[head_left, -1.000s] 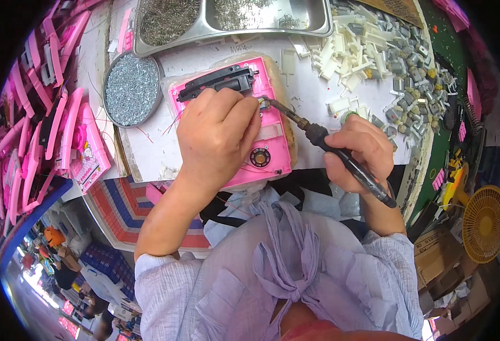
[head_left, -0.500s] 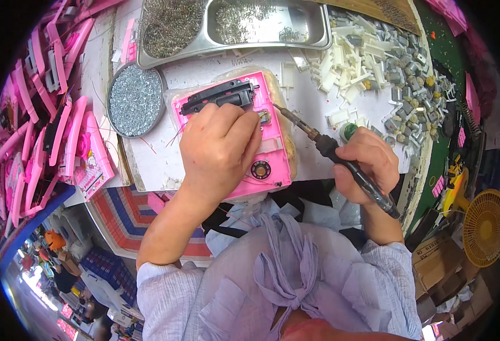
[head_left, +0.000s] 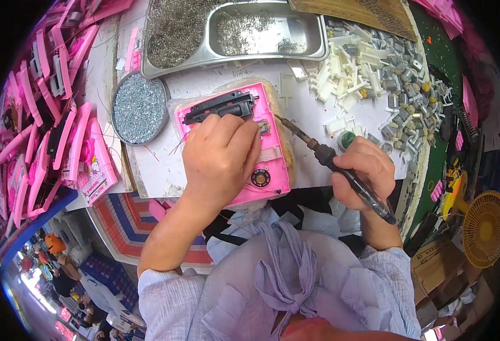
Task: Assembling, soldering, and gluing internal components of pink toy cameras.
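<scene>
A pink plastic case (head_left: 270, 196) lies tilted on the table in front of me, its inner side up. It carries a black plastic mechanism (head_left: 219, 107) along its far edge and a small round speaker (head_left: 261, 178) at its near right. My left hand (head_left: 219, 156) rests over the case with fingers curled together just below the black mechanism; whatever they pinch is hidden. In my right hand (head_left: 366, 170) is a soldering iron (head_left: 344, 170), gripped by its dark handle. Its tip points to the case's right edge, close to it; contact cannot be made out.
A round dish of small screws (head_left: 140, 108) stands left, beside piled pink casings (head_left: 74, 142). Behind, a metal tray (head_left: 267, 55) holds small springs. White plastic parts (head_left: 341, 74) and small motors (head_left: 400, 102) are heaped at right, near a green-topped spool (head_left: 346, 140). A yellow fan (head_left: 480, 227) stands far right.
The whole scene sits slightly lower in the picture now. Both hands, the soldering iron and the case keep about the same places relative to each other.
</scene>
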{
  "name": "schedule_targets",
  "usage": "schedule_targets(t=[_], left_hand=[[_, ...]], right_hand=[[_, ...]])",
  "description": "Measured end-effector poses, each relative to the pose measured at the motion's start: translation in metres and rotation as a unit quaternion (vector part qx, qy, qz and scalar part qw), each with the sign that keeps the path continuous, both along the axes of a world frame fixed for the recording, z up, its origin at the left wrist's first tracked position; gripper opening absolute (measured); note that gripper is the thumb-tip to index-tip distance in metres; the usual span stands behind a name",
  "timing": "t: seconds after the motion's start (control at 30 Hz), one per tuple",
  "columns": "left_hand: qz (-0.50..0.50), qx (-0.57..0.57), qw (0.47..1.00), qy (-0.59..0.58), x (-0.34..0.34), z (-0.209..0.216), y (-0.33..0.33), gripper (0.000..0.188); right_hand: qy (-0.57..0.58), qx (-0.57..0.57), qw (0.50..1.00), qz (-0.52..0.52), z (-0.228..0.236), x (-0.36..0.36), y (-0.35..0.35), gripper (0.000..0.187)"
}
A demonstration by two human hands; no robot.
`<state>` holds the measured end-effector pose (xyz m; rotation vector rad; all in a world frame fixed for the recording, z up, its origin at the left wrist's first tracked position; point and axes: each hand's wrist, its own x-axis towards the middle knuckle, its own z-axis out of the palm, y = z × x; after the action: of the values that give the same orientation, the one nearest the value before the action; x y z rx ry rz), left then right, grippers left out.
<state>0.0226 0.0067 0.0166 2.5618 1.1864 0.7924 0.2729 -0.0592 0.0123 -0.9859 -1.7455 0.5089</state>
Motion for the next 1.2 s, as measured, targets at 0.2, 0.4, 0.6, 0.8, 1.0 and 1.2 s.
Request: schedule_targets(t=[0.2, 0.4, 0.6, 0.8, 1.0, 1.2], left_hand=[[0.005, -0.002, 1.0, 0.005, 0.0, 0.0, -0.001, 0.021], [0.005, -0.003, 1.0, 0.01, 0.0, 0.001, -0.002, 0.021], [0.003, 0.006, 1.0, 0.007, 0.001, 0.0, -0.001, 0.021], [0.025, 0.016, 0.998, -0.049, -0.009, 0.004, -0.009, 0.039], [0.163, -0.095, 0.975, 0.116, -0.071, 0.016, -0.016, 0.04], [0.134, -0.054, 0.984, 0.102, -0.079, 0.032, -0.005, 0.01]], right_hand=[[-0.002, 0.002, 1.0, 0.001, -0.001, -0.001, 0.0, 0.027], [0.001, -0.002, 1.0, -0.001, -0.001, -0.001, -0.001, 0.027], [-0.001, -0.006, 1.0, 0.002, 0.001, -0.001, -0.001, 0.028], [-0.001, 0.002, 1.0, 0.004, 0.002, -0.002, 0.001, 0.027], [0.021, -0.001, 1.0, -0.021, 0.0, 0.003, 0.0, 0.024], [0.041, -0.009, 0.999, -0.012, 0.003, -0.007, 0.005, 0.023]])
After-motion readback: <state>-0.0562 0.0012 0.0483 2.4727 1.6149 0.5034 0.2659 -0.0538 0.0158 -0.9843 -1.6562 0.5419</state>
